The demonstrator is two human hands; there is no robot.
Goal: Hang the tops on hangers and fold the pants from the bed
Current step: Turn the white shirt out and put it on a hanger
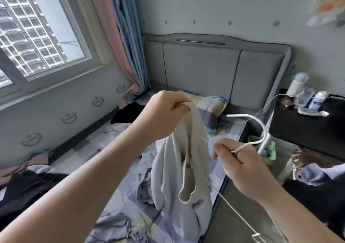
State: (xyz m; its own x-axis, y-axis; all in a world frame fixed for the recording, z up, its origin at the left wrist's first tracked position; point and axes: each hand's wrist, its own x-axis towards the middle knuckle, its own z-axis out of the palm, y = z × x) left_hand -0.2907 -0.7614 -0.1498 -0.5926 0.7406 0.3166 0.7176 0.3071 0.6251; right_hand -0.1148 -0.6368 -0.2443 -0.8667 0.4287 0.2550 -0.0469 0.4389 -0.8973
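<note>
Cream top (179,168) hangs over the bed's (97,130) right edge, strap pinched by the left hand (166,112), while the right hand (237,162) grips a white hanger (264,128), which apparently must next slip under that strap.

The pale grey cotton top (168,177) hangs over the checked-sheet bed (130,201), left of the white wire hanger (261,125) (black nightstand (308,130) farther right, grey upholstered headboard (201,69) behind).

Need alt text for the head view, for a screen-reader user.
A person's left hand pinches the strap of a pale beige sleeveless fabric top, holding it up over rumpled blue checked bedding, while the right hand grips a white wire hanger beside it. A black garment lies at left; a grey padded headboard stands behind.
</note>
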